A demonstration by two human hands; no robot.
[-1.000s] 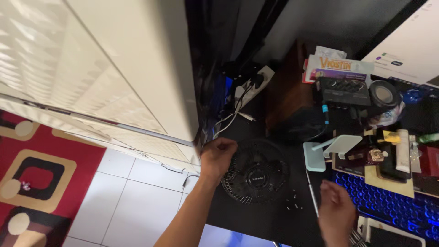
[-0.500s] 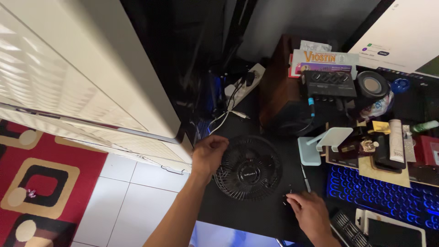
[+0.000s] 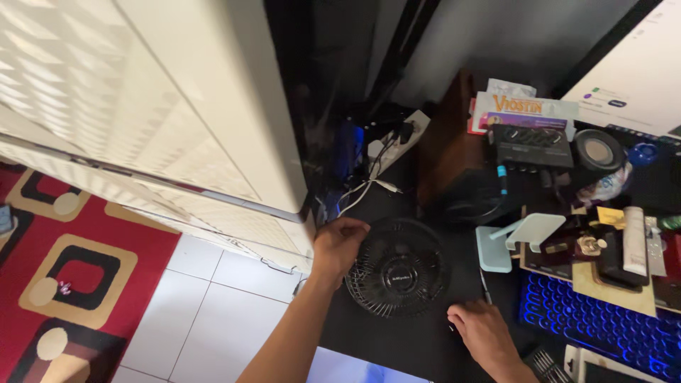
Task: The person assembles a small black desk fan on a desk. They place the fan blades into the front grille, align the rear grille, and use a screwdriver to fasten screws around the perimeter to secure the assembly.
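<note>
Left hand (image 3: 339, 243) still clamped on fan (image 3: 397, 267) rim. Right hand (image 3: 482, 332) now lower, pressed flat near fan, fingers together on worktop (image 3: 397, 340)

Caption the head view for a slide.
Left hand grips black fan grille on dark desk; right hand rests nearby.

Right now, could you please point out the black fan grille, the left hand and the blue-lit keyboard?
black fan grille (image 3: 397, 268): head view, on its round centre hub.
left hand (image 3: 339, 243): head view, on the back of the hand at the grille's edge.
blue-lit keyboard (image 3: 603, 323): head view, on its glowing keys.
</note>
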